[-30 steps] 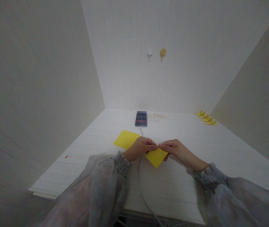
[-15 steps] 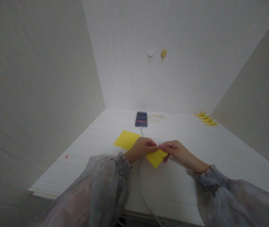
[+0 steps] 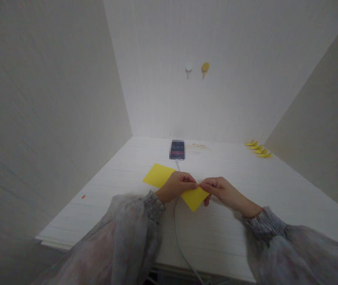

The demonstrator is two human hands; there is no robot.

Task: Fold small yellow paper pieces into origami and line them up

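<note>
Between my two hands is a yellow sheet of paper point(image 3: 194, 199), pinched along its upper edge with one corner pointing down toward me. My left hand point(image 3: 178, 184) grips it with thumb and fingers, a ring on one finger. From the right, my right hand point(image 3: 218, 189) pinches the sheet's upper right corner, its fingertips meeting those of the left. A second yellow sheet point(image 3: 158, 175) lies flat on the table, partly covered by my left hand. Whether the held paper has a fold is hidden by my fingers.
A phone point(image 3: 177, 150) with a blurred screen lies at the back, its white cable point(image 3: 178, 243) running under my hands to the front edge. Several folded yellow paper pieces point(image 3: 258, 149) line the back right. Two hooks point(image 3: 205, 67) hang on the wall. A small orange bit point(image 3: 83, 196) lies left.
The held sheet has shifted and turned slightly to the left, its lower corner moving with it. Both hands keep their pinch in nearly the same place.
</note>
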